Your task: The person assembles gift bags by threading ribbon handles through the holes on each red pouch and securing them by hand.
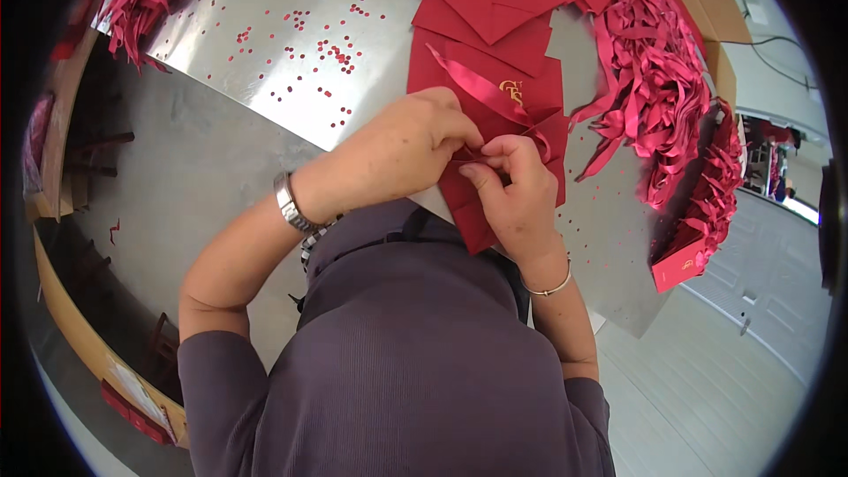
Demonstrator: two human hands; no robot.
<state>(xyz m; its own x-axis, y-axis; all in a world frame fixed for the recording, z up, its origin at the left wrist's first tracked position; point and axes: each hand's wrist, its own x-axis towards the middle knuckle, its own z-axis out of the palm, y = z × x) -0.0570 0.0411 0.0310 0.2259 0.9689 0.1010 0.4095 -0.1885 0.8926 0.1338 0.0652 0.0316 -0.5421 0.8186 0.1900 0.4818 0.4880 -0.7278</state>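
close together, left hand (402,155) and right hand (512,190) fingers pinch the red envelope (473,212) at the table edge (265,115)

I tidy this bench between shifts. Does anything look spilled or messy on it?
Yes: small red paper dots lie scattered over the shiny metal tabletop, like punch waste. A loose heap of red satin ribbons sprawls at the right. Both hands pinch a red paper envelope.

Ribbon heap (649,79) crowds right; left tabletop (265,35) open.
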